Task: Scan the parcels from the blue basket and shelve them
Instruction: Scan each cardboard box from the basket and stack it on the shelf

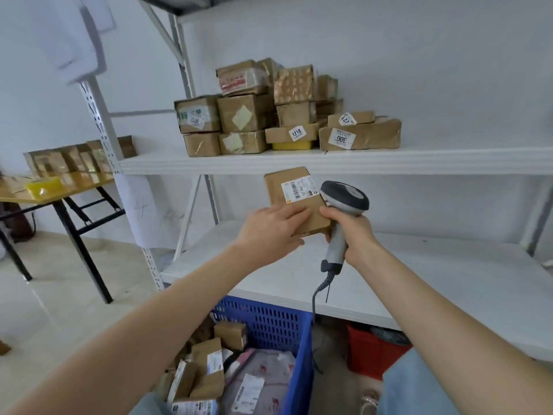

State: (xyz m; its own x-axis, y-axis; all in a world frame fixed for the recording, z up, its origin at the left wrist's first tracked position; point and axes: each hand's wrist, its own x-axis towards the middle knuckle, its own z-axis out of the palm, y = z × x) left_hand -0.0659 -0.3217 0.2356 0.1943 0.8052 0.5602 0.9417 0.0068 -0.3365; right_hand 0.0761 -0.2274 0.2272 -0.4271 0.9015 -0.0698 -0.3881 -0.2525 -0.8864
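Left hand point(270, 232) and right hand point(351, 232) reach out above the blue basket point(269, 327), where more parcels point(206, 372) lie heaped. The left hand holds a small brown cardboard parcel point(294, 202) upright, fingers nearly straight across its front and thumb clamped under its lower edge. A white barcode label sits high on its face. The right hand is curled tight round the grey handle of a scanner point(344, 199), whose dark head is just beside the parcel's right edge. Behind lies a white lower shelf point(419, 280). On the upper shelf point(299, 163) stands a stack of taped boxes point(269, 115) with numbered stickers.
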